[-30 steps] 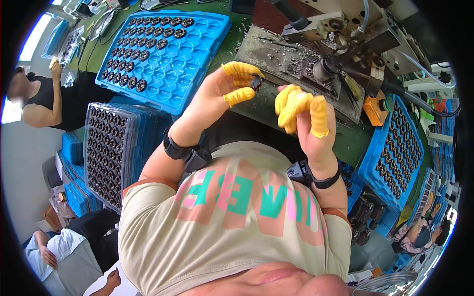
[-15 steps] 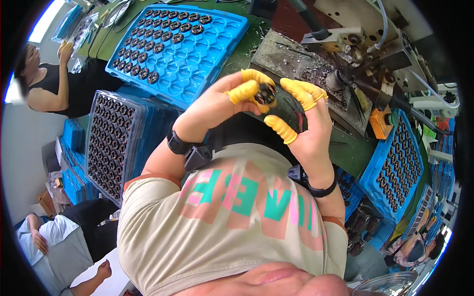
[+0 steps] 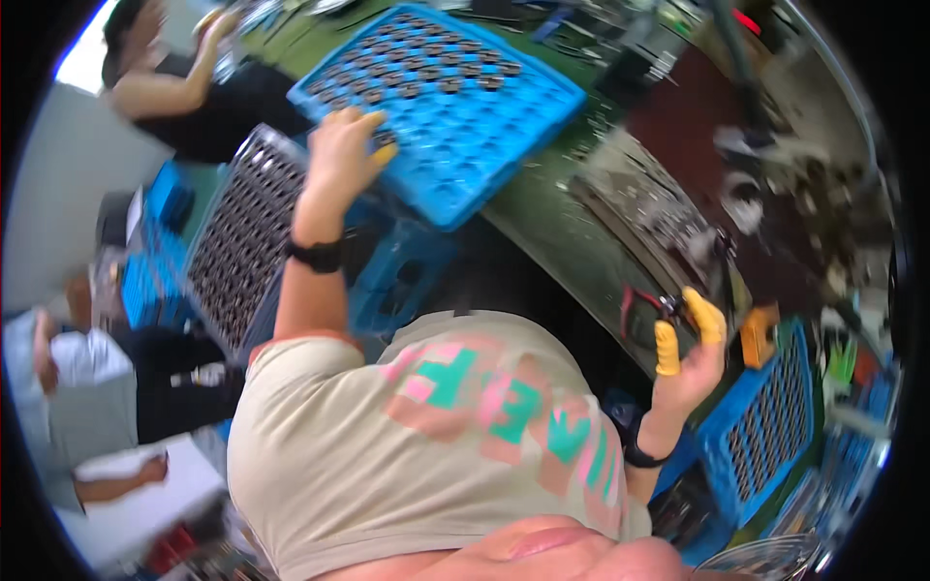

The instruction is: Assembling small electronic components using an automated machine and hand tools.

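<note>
My left hand (image 3: 339, 169), with yellow finger cots, reaches over the near left edge of a blue tray (image 3: 504, 160). Its thumb and forefinger close around a small round black part (image 3: 385, 138), at the tray's pockets. Rows of like round parts fill the far portion of that tray. At the right, my right hand (image 3: 693, 363), also in yellow finger cots, is over the bench edge. Between its thumb and forefinger sits a small dark part (image 3: 670, 308), blurred. Close by is a red-handled tool (image 3: 632, 305), its kind too blurred to tell.
A debris-strewn metal plate (image 3: 635, 184) and a blurred machine (image 3: 814, 213) stand on the green bench. A filled tray stack (image 3: 247, 223) is at left, another filled blue tray (image 3: 765, 426) at right, beside an orange block (image 3: 759, 337). A co-worker (image 3: 160, 87) sits far left.
My hands have moved apart. The left one carried the round part left to the tray; the right one went right and down, now with a dark part at its fingertips. The view has turned.
</note>
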A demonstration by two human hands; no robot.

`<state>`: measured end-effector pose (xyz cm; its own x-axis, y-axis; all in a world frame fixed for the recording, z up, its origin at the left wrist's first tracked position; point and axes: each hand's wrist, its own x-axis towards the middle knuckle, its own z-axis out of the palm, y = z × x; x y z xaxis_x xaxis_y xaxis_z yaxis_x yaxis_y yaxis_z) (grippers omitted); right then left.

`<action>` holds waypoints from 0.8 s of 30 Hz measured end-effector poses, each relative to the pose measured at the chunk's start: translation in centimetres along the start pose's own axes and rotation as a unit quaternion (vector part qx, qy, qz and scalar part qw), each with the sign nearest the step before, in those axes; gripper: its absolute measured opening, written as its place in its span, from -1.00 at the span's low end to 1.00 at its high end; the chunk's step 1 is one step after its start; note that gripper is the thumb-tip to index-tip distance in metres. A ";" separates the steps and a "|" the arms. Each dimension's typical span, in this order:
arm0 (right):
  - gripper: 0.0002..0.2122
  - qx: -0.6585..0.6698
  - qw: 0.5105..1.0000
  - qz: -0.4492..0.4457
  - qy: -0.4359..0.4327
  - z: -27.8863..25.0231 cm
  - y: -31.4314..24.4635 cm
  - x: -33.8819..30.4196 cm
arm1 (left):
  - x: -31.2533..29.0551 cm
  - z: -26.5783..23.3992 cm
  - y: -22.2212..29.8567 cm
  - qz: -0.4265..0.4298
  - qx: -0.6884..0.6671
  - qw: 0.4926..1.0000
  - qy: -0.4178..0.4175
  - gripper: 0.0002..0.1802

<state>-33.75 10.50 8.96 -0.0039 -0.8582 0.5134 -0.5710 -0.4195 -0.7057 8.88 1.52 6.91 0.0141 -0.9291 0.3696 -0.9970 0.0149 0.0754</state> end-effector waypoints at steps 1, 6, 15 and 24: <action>-0.62 -0.015 1.000 0.008 0.011 -0.1 0.0 0.0 | 0.3 0.9 -1.0 0.022 -0.009 1.000 -0.018 -0.58; -0.59 -0.025 0.999 -0.001 -0.028 -2.4 0.2 -0.1 | 1.3 2.3 -3.8 0.040 -0.085 0.994 -0.054 -0.67; -0.65 -0.208 0.938 0.207 0.184 -19.3 1.5 -8.8 | 2.4 4.7 -8.2 0.047 -0.084 0.994 -0.044 -0.62; -0.70 -0.541 0.682 0.442 0.215 -35.9 12.7 -20.5 | 3.2 2.7 -1.8 -0.073 -0.253 0.965 -0.001 -0.56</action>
<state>-70.46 33.41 6.97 -0.8477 -0.3694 0.3806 -0.4593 0.8702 -0.1783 10.54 -2.45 5.43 0.1501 -0.9359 0.3188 -0.8195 0.0626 0.5697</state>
